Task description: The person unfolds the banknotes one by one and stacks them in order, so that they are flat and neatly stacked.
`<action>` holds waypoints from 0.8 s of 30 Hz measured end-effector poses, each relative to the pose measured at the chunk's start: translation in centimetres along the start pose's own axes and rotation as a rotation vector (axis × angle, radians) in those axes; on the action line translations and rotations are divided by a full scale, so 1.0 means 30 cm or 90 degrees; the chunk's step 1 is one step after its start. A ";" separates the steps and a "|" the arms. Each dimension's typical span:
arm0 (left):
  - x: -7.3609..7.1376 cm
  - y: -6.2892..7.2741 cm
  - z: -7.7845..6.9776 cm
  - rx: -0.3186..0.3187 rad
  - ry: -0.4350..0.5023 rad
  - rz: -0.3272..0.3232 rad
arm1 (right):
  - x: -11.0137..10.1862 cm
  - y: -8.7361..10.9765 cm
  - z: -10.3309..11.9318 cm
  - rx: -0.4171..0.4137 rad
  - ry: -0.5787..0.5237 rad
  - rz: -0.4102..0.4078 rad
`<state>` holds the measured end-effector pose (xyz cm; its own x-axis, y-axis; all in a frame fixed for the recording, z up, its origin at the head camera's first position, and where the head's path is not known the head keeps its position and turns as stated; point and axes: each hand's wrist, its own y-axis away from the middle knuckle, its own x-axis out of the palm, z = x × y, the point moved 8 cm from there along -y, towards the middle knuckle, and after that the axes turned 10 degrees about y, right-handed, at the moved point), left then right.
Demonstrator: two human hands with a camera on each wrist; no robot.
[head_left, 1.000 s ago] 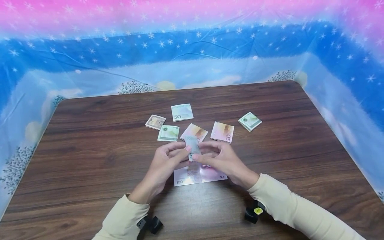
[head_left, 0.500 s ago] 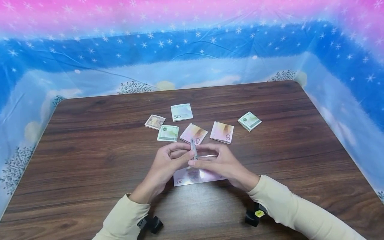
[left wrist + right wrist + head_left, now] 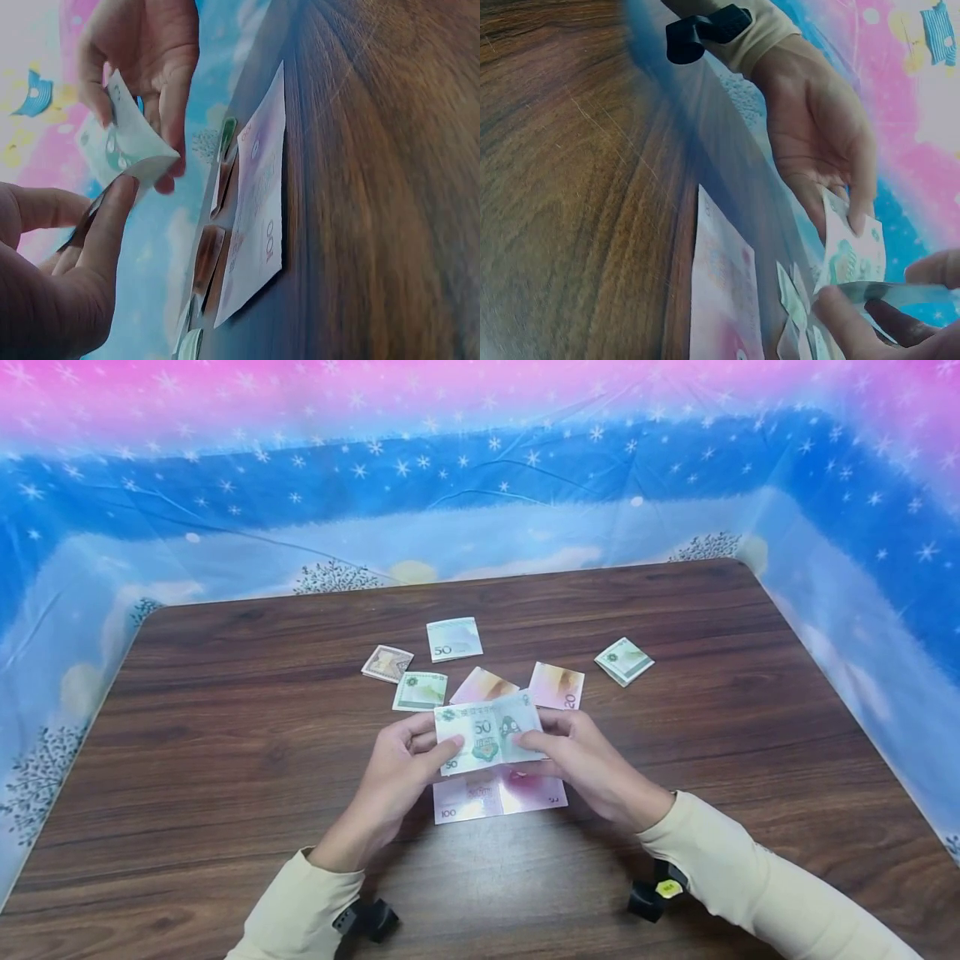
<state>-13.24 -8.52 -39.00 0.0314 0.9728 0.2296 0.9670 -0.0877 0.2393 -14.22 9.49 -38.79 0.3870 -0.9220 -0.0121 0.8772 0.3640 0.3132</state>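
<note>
A green 50 banknote [image 3: 468, 739], spread out with a crease down its middle, is held up between both hands. My left hand [image 3: 401, 777] pinches its left end, thumb on the near face and fingers behind. At the other end, my right hand [image 3: 592, 764] grips it the same way. The left wrist view shows the banknote [image 3: 124, 142] bent along its fold, above the table. Beneath it an unfolded pink 100 banknote [image 3: 468, 802] lies on the wood, its upper part covered by the held note and the right fingers.
Several folded notes lie farther back on the brown table [image 3: 247, 735]: a 50 [image 3: 454, 639], a brown one [image 3: 387, 663], green ones [image 3: 420, 691] [image 3: 625, 661], and pink 20 notes [image 3: 557, 685] [image 3: 483, 683]. A snowflake-patterned cloth [image 3: 480, 468] hangs behind the table.
The green 50 banknote, earlier folded narrow between the fingertips and turned edge-on, is now opened out to its wider face. Both hands have moved apart, the right one further to the right.
</note>
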 end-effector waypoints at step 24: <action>-0.060 -0.003 0.028 -0.060 0.029 -0.017 | -0.078 -0.015 -0.048 0.031 -0.020 -0.005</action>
<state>-13.17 -10.08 -40.21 -0.0079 0.9647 0.2633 0.9391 -0.0833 0.3334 -15.11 11.69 -40.28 0.3699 -0.9290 0.0147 0.8652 0.3502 0.3589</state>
